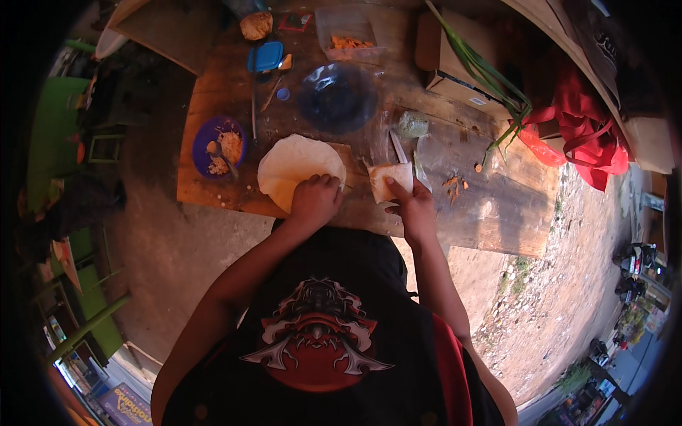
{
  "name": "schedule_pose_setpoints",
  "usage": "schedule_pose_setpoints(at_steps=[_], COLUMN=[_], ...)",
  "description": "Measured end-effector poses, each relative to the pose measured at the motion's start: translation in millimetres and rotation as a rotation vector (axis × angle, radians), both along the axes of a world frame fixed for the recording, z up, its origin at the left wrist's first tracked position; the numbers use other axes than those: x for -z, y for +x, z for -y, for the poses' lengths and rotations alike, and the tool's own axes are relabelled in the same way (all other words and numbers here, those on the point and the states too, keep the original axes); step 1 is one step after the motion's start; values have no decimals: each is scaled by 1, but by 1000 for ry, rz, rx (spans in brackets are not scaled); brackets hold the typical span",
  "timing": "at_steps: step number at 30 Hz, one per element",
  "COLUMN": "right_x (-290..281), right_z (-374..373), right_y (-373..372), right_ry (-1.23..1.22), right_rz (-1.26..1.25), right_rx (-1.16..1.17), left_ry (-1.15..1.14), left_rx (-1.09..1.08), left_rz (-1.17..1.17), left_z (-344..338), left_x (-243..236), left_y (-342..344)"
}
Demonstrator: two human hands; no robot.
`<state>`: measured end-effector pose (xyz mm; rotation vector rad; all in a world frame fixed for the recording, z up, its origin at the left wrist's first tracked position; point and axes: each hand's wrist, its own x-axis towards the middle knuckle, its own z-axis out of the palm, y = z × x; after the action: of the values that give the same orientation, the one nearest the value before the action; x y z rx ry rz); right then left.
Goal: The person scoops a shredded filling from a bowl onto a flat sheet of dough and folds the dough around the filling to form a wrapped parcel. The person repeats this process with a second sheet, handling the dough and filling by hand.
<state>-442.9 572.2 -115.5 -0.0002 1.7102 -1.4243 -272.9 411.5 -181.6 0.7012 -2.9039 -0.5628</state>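
A round, thin, pale flatbread [291, 163] lies near the table's front edge. My left hand [317, 201] rests at its right side, fingers curled over the edge. To the right, my right hand [415, 206] grips a small, pale, squarish folded packet [389, 177], thumb on top and fingers underneath; what it is made of I cannot make out. Just beyond the packet lies a knife [398, 148], its blade pointing away. A purple bowl [199, 138] left of the flatbread holds a crumbly orange-white filling [230, 145] and a spoon.
Farther back on the wooden table [511, 220] are a dark glass bowl [337, 99], a clear tub [323, 28] with orange pieces, a blue lid [266, 56] and a small green bag [413, 124]. Long green leaves [476, 64] lie over a cardboard box [444, 53]; a red bag [586, 131] is at right.
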Motion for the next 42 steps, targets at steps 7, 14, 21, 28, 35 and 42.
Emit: schedule_pose_setpoints(at_steps=[7,14,21,28,35,42], right_x=[18,67,58,15,48,63], right_z=[119,193,205,122,76,103], right_y=[-43,-83,-99,-22,99,112], right_ry=[-75,50,206,431,642,709], right_rz=[-143,-159,-264,-754,-657,-790], right_rx=[-160,-233,-317,-175,-145,-92], left_ry=[106,429,648,737,753,1016], left_rx=[7,-184,-301,-432,-544,-557], left_rz=[-5,-11,11,-6,-244,85], left_z=[5,20,41,81,98,126], left_x=[-17,-36,-43,-22,39,36], left_y=[5,62,101,128,143,115])
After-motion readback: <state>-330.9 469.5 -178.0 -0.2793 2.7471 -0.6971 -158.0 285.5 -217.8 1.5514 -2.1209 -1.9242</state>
